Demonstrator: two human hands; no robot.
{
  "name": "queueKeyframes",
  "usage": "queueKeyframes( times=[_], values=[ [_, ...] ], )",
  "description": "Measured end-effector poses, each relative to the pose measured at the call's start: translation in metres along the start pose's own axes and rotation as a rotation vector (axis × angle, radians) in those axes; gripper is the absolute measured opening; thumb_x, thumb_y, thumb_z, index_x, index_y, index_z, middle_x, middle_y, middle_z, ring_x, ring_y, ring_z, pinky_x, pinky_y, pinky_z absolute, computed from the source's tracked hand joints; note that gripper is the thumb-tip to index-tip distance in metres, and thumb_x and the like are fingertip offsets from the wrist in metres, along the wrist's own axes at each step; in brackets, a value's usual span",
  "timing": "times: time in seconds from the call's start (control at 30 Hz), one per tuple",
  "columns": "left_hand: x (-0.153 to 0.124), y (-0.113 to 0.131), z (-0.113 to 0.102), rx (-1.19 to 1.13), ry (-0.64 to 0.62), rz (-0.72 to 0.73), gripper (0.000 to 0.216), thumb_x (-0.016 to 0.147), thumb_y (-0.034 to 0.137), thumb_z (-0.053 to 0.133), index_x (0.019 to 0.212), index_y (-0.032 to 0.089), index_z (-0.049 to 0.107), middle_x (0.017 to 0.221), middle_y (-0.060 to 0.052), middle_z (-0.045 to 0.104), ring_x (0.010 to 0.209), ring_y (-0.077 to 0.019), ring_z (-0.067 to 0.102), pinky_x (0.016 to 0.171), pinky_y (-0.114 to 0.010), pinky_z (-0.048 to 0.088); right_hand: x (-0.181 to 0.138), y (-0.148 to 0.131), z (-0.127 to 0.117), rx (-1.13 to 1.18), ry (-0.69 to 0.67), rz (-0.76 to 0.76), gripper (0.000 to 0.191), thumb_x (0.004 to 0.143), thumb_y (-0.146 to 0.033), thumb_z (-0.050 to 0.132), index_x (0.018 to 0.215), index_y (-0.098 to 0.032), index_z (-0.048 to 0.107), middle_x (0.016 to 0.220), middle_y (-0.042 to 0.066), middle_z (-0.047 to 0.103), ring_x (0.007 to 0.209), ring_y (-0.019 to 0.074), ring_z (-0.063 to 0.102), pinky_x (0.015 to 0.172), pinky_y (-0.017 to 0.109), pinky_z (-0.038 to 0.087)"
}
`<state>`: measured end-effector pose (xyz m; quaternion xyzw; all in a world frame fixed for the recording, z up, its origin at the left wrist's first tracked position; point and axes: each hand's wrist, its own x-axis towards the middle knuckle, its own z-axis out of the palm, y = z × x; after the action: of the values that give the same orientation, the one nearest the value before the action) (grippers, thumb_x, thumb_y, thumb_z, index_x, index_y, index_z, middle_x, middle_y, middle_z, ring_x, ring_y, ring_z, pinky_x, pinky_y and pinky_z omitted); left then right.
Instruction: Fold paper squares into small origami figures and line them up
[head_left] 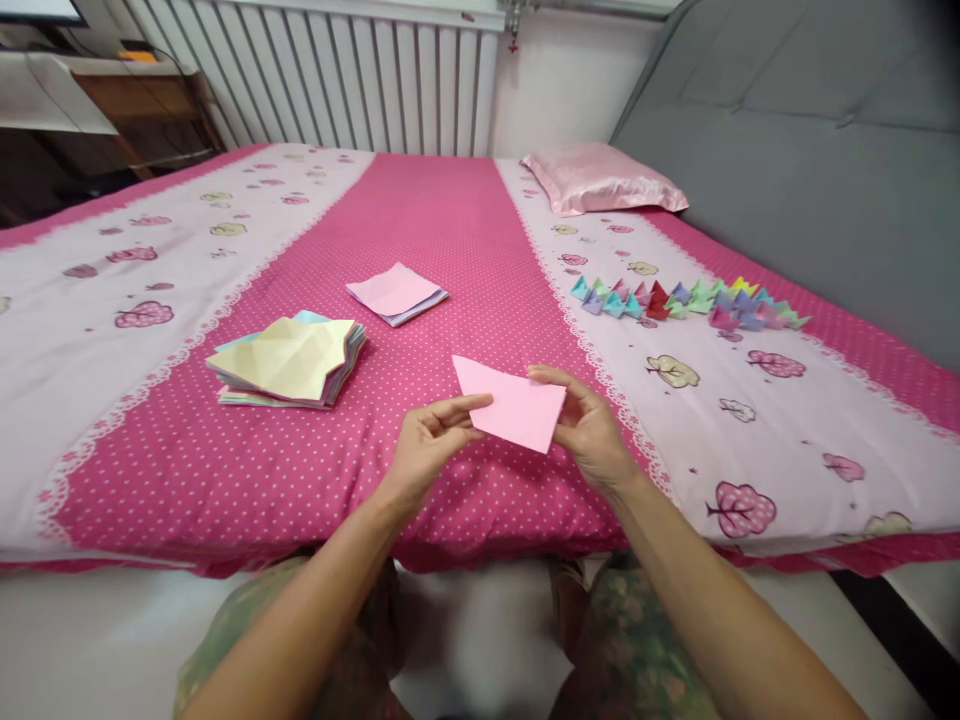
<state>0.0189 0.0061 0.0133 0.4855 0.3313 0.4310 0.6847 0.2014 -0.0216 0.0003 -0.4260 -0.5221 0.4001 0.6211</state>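
A pink sheet of paper (514, 403) is held just above the bed's near edge between both hands. My left hand (427, 445) pinches its left edge with thumb and fingers. My right hand (589, 430) grips its right corner. Left of the hands lies a stack of creased coloured papers (289, 360) with a pale yellow one on top. Farther back sits a small stack of flat square papers (396, 293), pink on top.
The bed (420, 220) has a pink dotted cover with white side bands. A row of several small folded paper shapes (686, 302) lies at the right. A pink pillow (600, 178) rests by the grey headboard (810, 140). A radiator (330, 70) stands behind.
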Motion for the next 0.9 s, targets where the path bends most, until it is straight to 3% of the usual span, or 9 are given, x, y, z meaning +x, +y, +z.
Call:
queueKeyframes(
  times=[0.1, 0.23, 0.33, 0.47, 0.7, 0.9],
  values=[
    [0.0003, -0.0004, -0.0015, 0.034, 0.016, 0.008, 0.029, 0.066, 0.014, 0.061, 0.093, 0.017, 0.069, 0.093, -0.005, 0.070, 0.083, -0.0146, 0.061, 0.072, -0.022, 0.047, -0.0004, -0.0030, -0.0003, -0.112, -0.025, -0.085, 0.041, 0.067, -0.020, 0.070, 0.105, -0.029, 0.060, 0.126, 0.004, 0.047, 0.115, 0.0215, 0.046, 0.087, 0.032, 0.046],
    [0.0007, -0.0031, -0.0019, 0.107, 0.071, 0.014, 0.025, 0.071, 0.024, 0.059, 0.093, 0.017, 0.070, 0.090, -0.005, 0.070, 0.074, -0.0121, 0.060, 0.068, -0.022, 0.046, -0.0015, -0.0072, 0.0004, -0.205, -0.009, -0.166, 0.052, 0.070, -0.019, 0.067, 0.117, -0.034, 0.051, 0.138, 0.003, 0.031, 0.102, 0.0187, 0.054, 0.084, 0.034, 0.048],
    [0.0011, -0.0042, -0.0009, 0.166, 0.096, 0.031, 0.026, 0.070, 0.027, 0.062, 0.093, 0.016, 0.070, 0.089, -0.006, 0.069, 0.071, -0.0116, 0.059, 0.064, -0.022, 0.046, -0.0017, -0.0084, -0.0008, -0.305, -0.029, -0.213, 0.041, 0.071, -0.018, 0.066, 0.108, -0.034, 0.059, 0.140, 0.001, 0.028, 0.106, 0.0193, 0.051, 0.089, 0.037, 0.046],
    [0.0014, -0.0045, 0.0006, 0.157, 0.072, 0.037, 0.026, 0.069, 0.026, 0.066, 0.093, 0.018, 0.069, 0.090, -0.005, 0.070, 0.071, -0.0116, 0.059, 0.064, -0.022, 0.047, -0.0019, -0.0070, -0.0032, -0.364, -0.114, -0.188, 0.020, 0.071, -0.018, 0.065, 0.087, -0.030, 0.069, 0.138, -0.001, 0.031, 0.112, 0.0210, 0.047, 0.093, 0.039, 0.042],
    [0.0015, -0.0051, -0.0004, 0.155, 0.059, 0.002, 0.028, 0.066, 0.025, 0.068, 0.093, 0.019, 0.069, 0.095, -0.006, 0.069, 0.069, -0.0115, 0.060, 0.064, -0.021, 0.048, -0.0016, -0.0039, -0.0070, -0.389, -0.198, -0.083, 0.018, 0.072, -0.018, 0.064, 0.085, -0.029, 0.071, 0.124, 0.003, 0.050, 0.112, 0.0219, 0.048, 0.096, 0.041, 0.037],
    [0.0005, -0.0038, 0.0000, 0.162, 0.057, -0.013, 0.027, 0.068, 0.023, 0.066, 0.095, 0.019, 0.069, 0.093, -0.006, 0.070, 0.067, -0.0101, 0.060, 0.063, -0.021, 0.047, -0.0004, -0.0054, -0.0026, -0.353, -0.195, -0.040, 0.012, 0.075, -0.029, 0.063, 0.081, -0.023, 0.071, 0.088, 0.004, 0.064, 0.083, 0.0187, 0.060, 0.075, 0.033, 0.046]
  ],
)
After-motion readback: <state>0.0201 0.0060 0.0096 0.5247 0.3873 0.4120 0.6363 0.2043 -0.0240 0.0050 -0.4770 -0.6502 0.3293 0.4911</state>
